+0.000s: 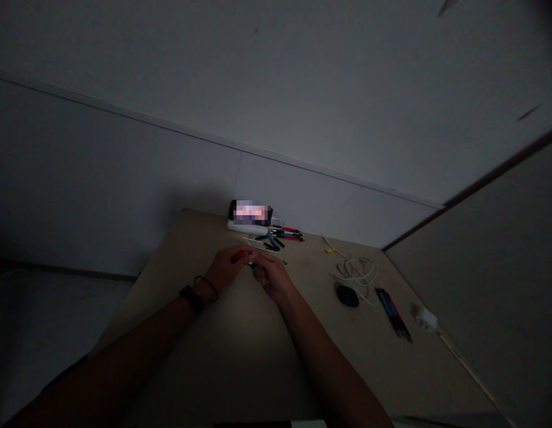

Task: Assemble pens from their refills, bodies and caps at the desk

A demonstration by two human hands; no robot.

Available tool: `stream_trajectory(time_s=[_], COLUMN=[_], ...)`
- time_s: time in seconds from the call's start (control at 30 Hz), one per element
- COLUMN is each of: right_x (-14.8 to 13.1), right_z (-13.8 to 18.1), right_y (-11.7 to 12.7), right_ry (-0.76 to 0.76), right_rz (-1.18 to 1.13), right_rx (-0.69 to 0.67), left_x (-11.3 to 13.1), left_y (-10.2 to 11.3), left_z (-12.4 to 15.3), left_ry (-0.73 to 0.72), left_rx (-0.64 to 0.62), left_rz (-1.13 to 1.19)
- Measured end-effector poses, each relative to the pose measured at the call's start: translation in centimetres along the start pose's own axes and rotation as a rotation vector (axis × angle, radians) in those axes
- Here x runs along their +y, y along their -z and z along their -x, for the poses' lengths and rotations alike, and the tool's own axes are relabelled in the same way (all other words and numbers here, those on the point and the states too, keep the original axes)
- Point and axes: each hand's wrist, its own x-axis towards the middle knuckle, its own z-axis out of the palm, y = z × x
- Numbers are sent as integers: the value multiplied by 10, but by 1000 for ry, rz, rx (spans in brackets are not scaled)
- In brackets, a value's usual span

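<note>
In the head view, my left hand (226,267) is closed around a red pen (239,255), part of which shows between the fingers. My right hand (271,274) meets it, its thumb and fingers pinched at the pen's other end. A small dark and white bit shows under the touching fingertips; its exact shape is too dim to make out. Just beyond the hands lie loose pen parts (272,241), blue, black and thin white ones. Several red, blue and black pens (289,235) rest side by side behind them.
A lit phone (251,212) leans on a white block (246,227) at the table's back edge. To the right are a coiled white cable (358,270), a black mouse (346,295), more pens (394,315) and a white plug (427,319). Walls border the table (240,362) behind and right.
</note>
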Motion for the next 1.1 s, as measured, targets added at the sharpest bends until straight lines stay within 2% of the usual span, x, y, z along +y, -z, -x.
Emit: stream_trajectory(time_s=[0.23, 0.37, 0.43, 0.47, 0.57, 0.63, 0.7, 0.8, 0.93, 1.1], right_x=[-10, -10, -7, -5, -4, -6, -9, -11, -7, -6], right_z=[3, 4, 2, 0, -10, -15, -18, -19, -19, -19], right_y=[3, 2, 2, 3, 15, 29, 42, 55, 56, 53], right_ry=[-155, -185, -119, -57, 201, 392, 513, 579, 587, 550], right_rz=[-138, -118, -44, 10, 263, 514, 713, 934, 1137, 1266], right_rx=[-138, -198, -145, -75, 247, 412, 524, 556, 453, 364], left_x=[-6, -4, -3, -3, -3, -4, -4, -5, -5, -5], left_y=[-1, 0, 1, 1, 3, 3, 3, 3, 2, 2], left_z=[0, 0, 0, 0, 0, 0, 1, 1, 0, 0], left_ry=[-10, -49, -62, -62, -35, -14, -5, -3, -18, -26], left_rx=[54, 108, 133, 158, 220, 214, 190, 158, 121, 102], left_rz=[-26, -57, -79, -90, -98, -87, -83, -73, -36, -90])
